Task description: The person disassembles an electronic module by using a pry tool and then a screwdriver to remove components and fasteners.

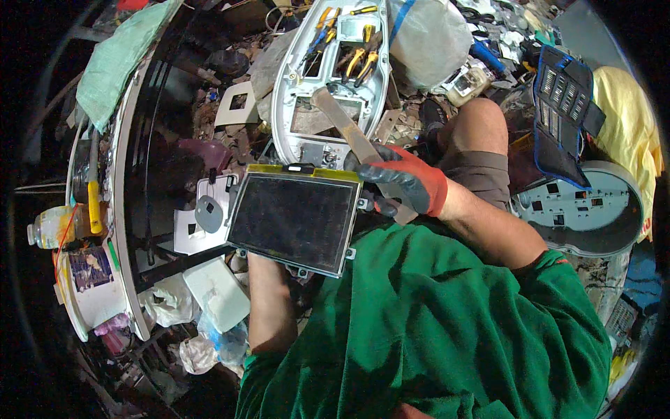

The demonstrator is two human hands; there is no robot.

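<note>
Scrap-strewn floor (199, 133) all round. Screen panel (293, 222) covers the left hand, so can't tell its fingers' state; right hand (412, 178), gloved, has fingers clamped on flat strip (342, 122) beside panel.

Right fingers (380, 172) grip flat bar (343, 126); screen (292, 222) alongside

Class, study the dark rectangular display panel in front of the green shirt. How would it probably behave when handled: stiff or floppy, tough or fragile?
The display panel is probably stiff, since it shows no sag. Its broad, glossy front looks glass-like, so it may crack if knocked. The small tabs jutting from its edge could snag when pushed.
</note>
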